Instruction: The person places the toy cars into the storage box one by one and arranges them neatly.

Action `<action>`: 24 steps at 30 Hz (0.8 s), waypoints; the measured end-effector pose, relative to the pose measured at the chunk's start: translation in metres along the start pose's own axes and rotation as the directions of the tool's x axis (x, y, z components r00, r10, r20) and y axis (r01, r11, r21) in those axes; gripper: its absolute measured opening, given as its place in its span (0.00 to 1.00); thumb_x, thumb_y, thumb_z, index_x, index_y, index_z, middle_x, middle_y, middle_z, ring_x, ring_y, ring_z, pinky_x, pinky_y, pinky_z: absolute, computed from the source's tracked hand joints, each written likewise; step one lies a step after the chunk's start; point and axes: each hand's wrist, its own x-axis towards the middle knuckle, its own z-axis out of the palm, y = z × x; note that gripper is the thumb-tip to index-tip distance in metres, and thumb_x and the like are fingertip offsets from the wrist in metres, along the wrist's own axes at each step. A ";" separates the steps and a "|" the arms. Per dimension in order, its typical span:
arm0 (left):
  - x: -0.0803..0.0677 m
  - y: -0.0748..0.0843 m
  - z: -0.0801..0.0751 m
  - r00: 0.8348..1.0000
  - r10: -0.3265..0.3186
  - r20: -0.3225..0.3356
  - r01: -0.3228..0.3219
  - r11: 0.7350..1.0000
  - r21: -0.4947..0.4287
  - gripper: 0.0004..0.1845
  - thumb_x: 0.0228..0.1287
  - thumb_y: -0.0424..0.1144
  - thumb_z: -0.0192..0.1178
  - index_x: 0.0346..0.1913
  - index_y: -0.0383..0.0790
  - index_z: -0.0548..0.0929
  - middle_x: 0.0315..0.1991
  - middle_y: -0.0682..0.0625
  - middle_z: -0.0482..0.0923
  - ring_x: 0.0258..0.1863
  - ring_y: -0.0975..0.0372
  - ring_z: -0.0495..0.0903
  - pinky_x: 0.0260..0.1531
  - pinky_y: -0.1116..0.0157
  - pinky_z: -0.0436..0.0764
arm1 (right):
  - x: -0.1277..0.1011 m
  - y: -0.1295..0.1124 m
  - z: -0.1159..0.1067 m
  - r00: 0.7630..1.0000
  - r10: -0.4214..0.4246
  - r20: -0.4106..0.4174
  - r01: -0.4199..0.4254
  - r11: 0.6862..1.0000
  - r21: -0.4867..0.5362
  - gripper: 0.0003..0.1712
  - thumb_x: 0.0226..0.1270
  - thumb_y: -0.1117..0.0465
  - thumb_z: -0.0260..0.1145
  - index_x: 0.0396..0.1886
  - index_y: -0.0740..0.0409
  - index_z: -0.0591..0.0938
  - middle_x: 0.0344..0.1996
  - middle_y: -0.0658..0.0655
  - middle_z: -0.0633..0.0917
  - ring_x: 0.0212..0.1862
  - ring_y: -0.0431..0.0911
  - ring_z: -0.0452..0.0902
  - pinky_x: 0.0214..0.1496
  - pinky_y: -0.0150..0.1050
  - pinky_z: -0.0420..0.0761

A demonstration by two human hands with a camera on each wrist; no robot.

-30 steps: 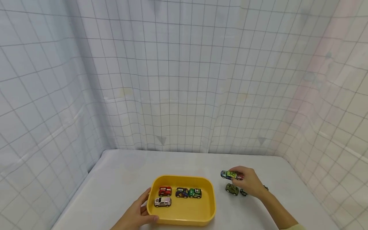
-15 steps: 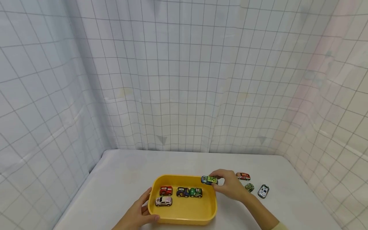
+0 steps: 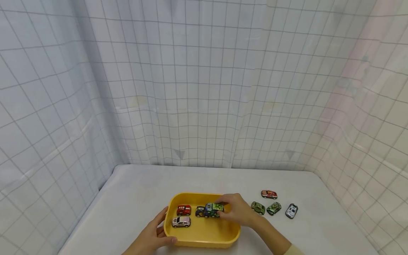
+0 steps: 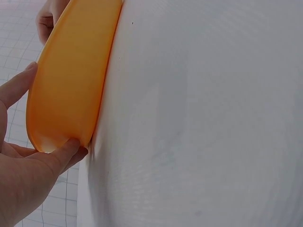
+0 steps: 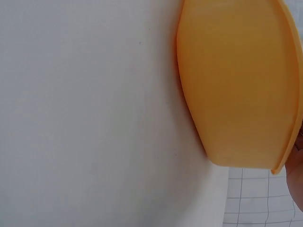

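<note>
In the head view, a yellow plastic tray (image 3: 204,244) stands on the white table. My left hand (image 3: 151,235) holds its left front corner, thumb at the front rim and fingers along the left wall. The left wrist view shows that thumb and those fingers around the tray's wall (image 4: 75,75). Over the tray my right hand (image 3: 237,210) pinches a blue-and-green toy car (image 3: 211,207), which partly covers a green toy car. Beside that is a dark blue toy car (image 3: 200,211). A red toy car (image 3: 183,210) and a white toy car (image 3: 181,222) lie at the tray's left.
Right of the tray on the table lie an orange-red toy car (image 3: 269,194), an olive green car (image 3: 258,208), a green camouflage car (image 3: 274,208) and a white car (image 3: 291,211). White gridded curtains (image 3: 204,88) stand behind and at both sides of the table.
My right hand has carried the blue-and-green toy car left from above the loose cars, across the tray's right rim and in over the tray. My left hand stays at the tray's corner.
</note>
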 end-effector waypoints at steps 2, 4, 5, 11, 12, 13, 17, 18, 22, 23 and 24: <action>0.000 0.000 -0.001 1.000 0.007 0.007 -0.007 1.000 -0.001 0.61 0.60 0.45 0.78 0.83 0.32 0.44 0.78 0.23 0.44 0.68 0.33 0.69 0.56 0.55 0.83 | 0.004 -0.002 0.005 0.999 -0.005 0.032 0.005 1.000 -0.021 0.14 0.62 0.62 0.76 0.49 0.55 0.90 0.44 0.45 0.89 0.44 0.35 0.82 0.49 0.39 0.87; 0.000 0.001 -0.001 1.000 0.013 0.011 -0.013 1.000 -0.002 0.61 0.60 0.45 0.77 0.83 0.32 0.44 0.78 0.22 0.44 0.68 0.33 0.69 0.56 0.55 0.83 | 0.007 -0.006 0.009 0.998 0.004 0.070 0.000 0.999 -0.051 0.14 0.62 0.61 0.76 0.48 0.55 0.90 0.43 0.43 0.88 0.43 0.33 0.81 0.48 0.35 0.86; 0.000 0.001 -0.001 1.000 0.013 0.011 -0.013 1.000 -0.001 0.61 0.60 0.45 0.78 0.83 0.32 0.44 0.78 0.22 0.44 0.68 0.33 0.69 0.56 0.55 0.83 | 0.009 -0.007 0.011 0.996 0.005 0.088 0.001 0.998 -0.067 0.14 0.63 0.60 0.76 0.49 0.55 0.90 0.43 0.42 0.88 0.43 0.32 0.81 0.48 0.34 0.85; -0.002 0.001 0.000 1.000 0.015 0.001 -0.015 1.000 0.005 0.61 0.59 0.44 0.78 0.83 0.33 0.45 0.78 0.23 0.44 0.69 0.33 0.67 0.57 0.55 0.83 | 0.017 -0.015 0.019 0.988 0.001 0.155 0.027 0.984 -0.178 0.14 0.63 0.58 0.76 0.48 0.54 0.91 0.42 0.41 0.88 0.43 0.30 0.80 0.47 0.29 0.82; -0.002 0.001 0.000 1.000 0.016 0.000 -0.016 1.000 0.003 0.61 0.59 0.44 0.78 0.83 0.33 0.45 0.78 0.23 0.44 0.69 0.33 0.67 0.57 0.55 0.83 | 0.018 -0.016 0.020 0.987 -0.003 0.159 0.033 0.982 -0.188 0.14 0.62 0.58 0.76 0.47 0.53 0.91 0.42 0.40 0.88 0.43 0.31 0.80 0.47 0.29 0.82; -0.002 0.001 0.000 1.000 0.016 -0.001 -0.016 1.000 0.002 0.61 0.59 0.44 0.78 0.83 0.33 0.45 0.78 0.23 0.44 0.69 0.32 0.66 0.57 0.55 0.82 | 0.019 -0.017 0.021 0.987 -0.004 0.163 0.036 0.980 -0.195 0.14 0.62 0.58 0.76 0.47 0.53 0.91 0.42 0.40 0.88 0.43 0.31 0.80 0.47 0.28 0.82; -0.003 0.001 0.000 1.000 0.029 0.004 -0.029 1.000 -0.001 0.61 0.59 0.44 0.78 0.83 0.33 0.44 0.78 0.23 0.44 0.70 0.32 0.65 0.58 0.55 0.82 | 0.021 -0.019 0.025 0.984 -0.008 0.180 0.048 0.975 -0.216 0.13 0.62 0.58 0.77 0.47 0.52 0.92 0.42 0.39 0.88 0.45 0.31 0.81 0.48 0.27 0.81; -0.003 0.001 0.000 0.999 0.033 0.009 -0.033 0.999 -0.004 0.61 0.60 0.44 0.78 0.83 0.33 0.44 0.78 0.22 0.44 0.70 0.32 0.65 0.58 0.55 0.82 | 0.021 -0.019 0.026 0.983 -0.008 0.183 0.049 0.974 -0.220 0.13 0.62 0.58 0.77 0.47 0.52 0.92 0.42 0.39 0.89 0.45 0.31 0.81 0.49 0.27 0.81; -0.004 0.000 -0.001 0.998 0.049 0.027 -0.048 0.999 -0.020 0.60 0.62 0.44 0.77 0.83 0.32 0.43 0.78 0.22 0.43 0.70 0.32 0.65 0.59 0.56 0.82 | 0.023 -0.019 0.029 0.980 -0.008 0.201 0.056 0.971 -0.233 0.12 0.63 0.58 0.78 0.47 0.51 0.92 0.42 0.40 0.89 0.45 0.31 0.82 0.49 0.27 0.82; -0.004 0.000 -0.002 0.998 0.051 0.030 -0.050 0.998 -0.024 0.60 0.62 0.44 0.77 0.83 0.32 0.43 0.78 0.22 0.43 0.70 0.32 0.64 0.59 0.56 0.81 | 0.023 -0.020 0.030 0.978 -0.005 0.206 0.056 0.969 -0.239 0.12 0.63 0.57 0.78 0.47 0.51 0.92 0.42 0.39 0.89 0.46 0.31 0.82 0.49 0.27 0.82; -0.004 0.000 -0.002 0.998 0.050 0.031 -0.050 0.998 -0.024 0.60 0.62 0.44 0.77 0.83 0.32 0.43 0.78 0.22 0.43 0.70 0.32 0.64 0.59 0.56 0.81 | 0.024 -0.020 0.031 0.977 -0.003 0.212 0.056 0.968 -0.245 0.13 0.63 0.57 0.78 0.47 0.51 0.92 0.42 0.39 0.89 0.46 0.31 0.82 0.49 0.28 0.82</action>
